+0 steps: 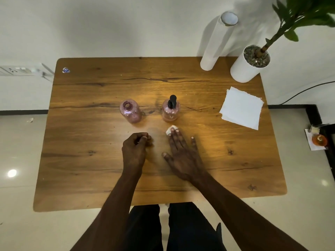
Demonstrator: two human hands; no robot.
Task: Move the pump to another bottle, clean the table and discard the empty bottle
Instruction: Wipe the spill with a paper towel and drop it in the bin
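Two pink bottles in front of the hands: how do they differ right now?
The left bottle has an open, bare neck; the right bottle carries the black pump. The left bottle stands nearer the curled left hand; the right bottle stands just beyond the right hand, which presses a white wad. Both are upright, pink and see-through.
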